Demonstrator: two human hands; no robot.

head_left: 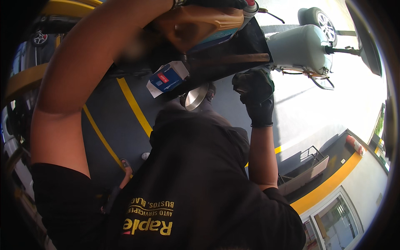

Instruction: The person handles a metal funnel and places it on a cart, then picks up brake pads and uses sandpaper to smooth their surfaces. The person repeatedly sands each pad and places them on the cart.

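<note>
Black-gloved right hand (255,96) grips the dark panel's (233,50) edge at one o'clock; left hand hidden, grip unclear, tilting a tan oil jug (196,25), mid-pour.

- One fisheye view, worn on my head, looks steeply down my own black shirt (196,183) to the dark floor (112,125).
- It sits close; my raised arms fill the frame.

Right hand (254,95) in a black glove grips a dark panel's edge (233,58) — tan jug (196,25) above.

Dark floor (116,125), yellow lines (135,108), sunlit.
</note>
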